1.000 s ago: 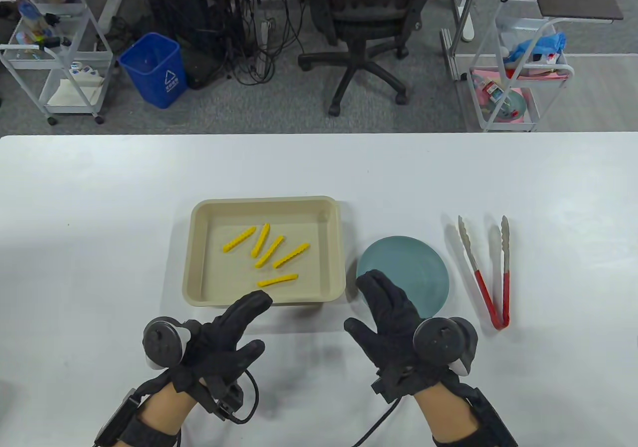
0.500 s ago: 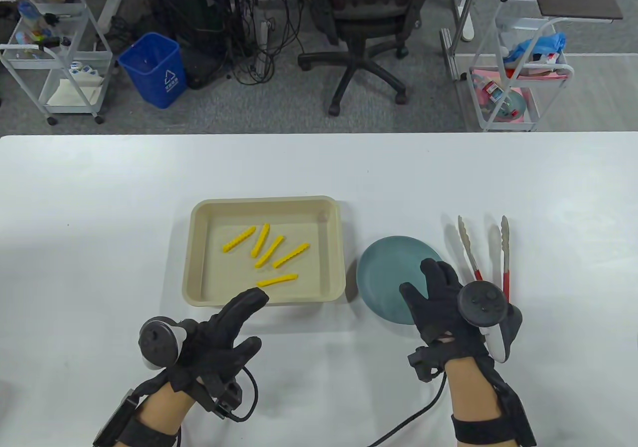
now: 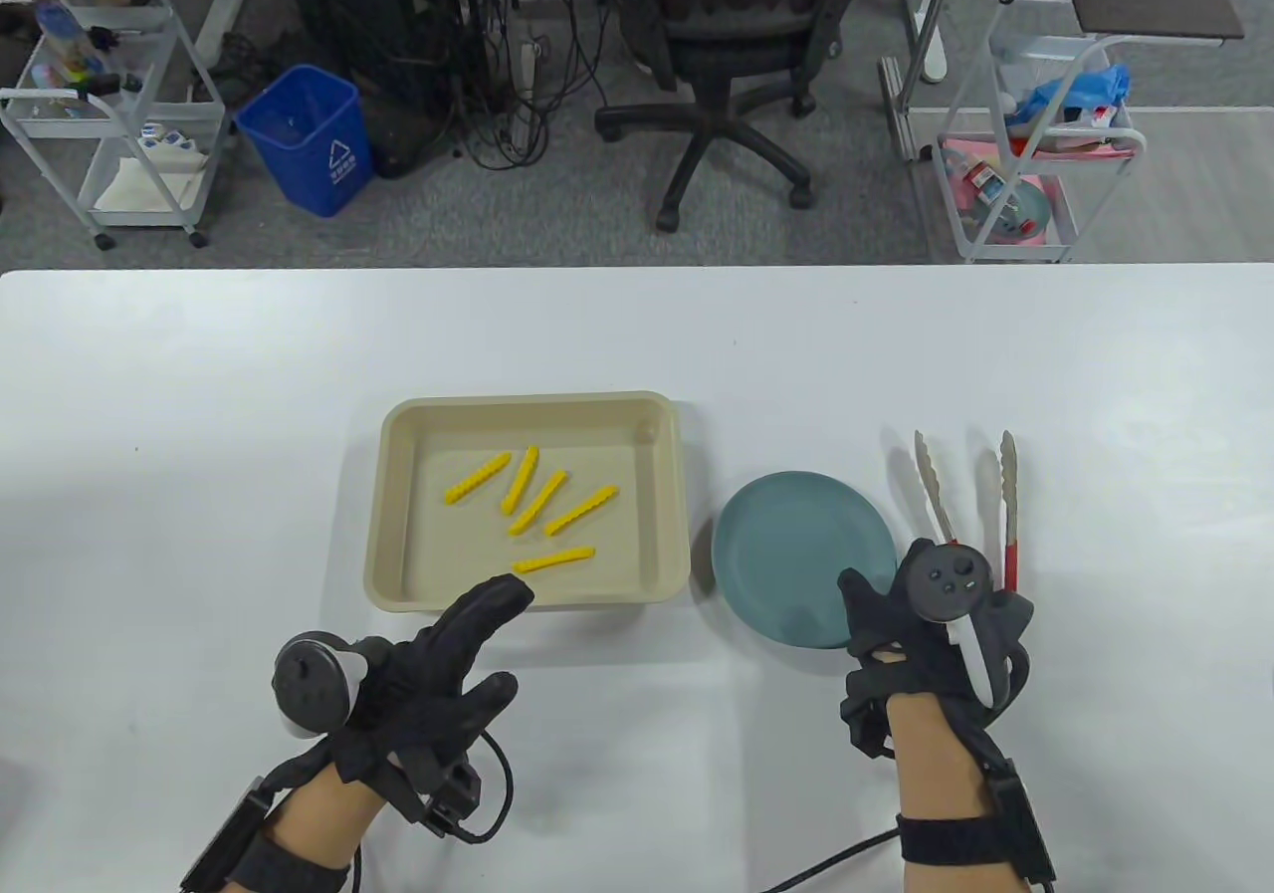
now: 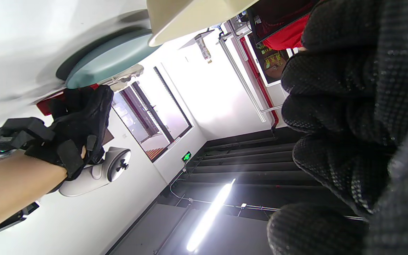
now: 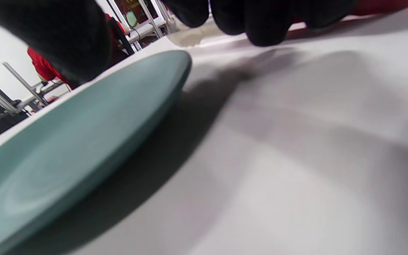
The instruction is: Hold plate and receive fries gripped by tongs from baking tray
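Observation:
A beige baking tray (image 3: 398, 535) at the table's middle holds several yellow fries (image 3: 537, 500). A teal plate (image 3: 786, 545) lies flat to its right, also in the right wrist view (image 5: 66, 141). Metal tongs with red handles (image 3: 931, 480) lie right of the plate. My right hand (image 3: 926, 599) is over the tongs' red handles, thumb by the plate's near right rim. In the right wrist view its fingertips (image 5: 264, 24) hang just above the table by a red handle (image 5: 384, 7), thumb apart. My left hand (image 3: 508, 639) is open and empty, fingers at the tray's near rim.
The white table's far edge (image 3: 637, 271) runs across the view. Beyond it stand an office chair (image 3: 737, 57), a blue bin (image 3: 304, 141) and wire carts (image 3: 1035, 146). Cables trail from both wrists toward the near edge.
My right hand has moved right, from over the plate's near left side, across the plate, to over the tongs' red handles. My left hand has barely moved.

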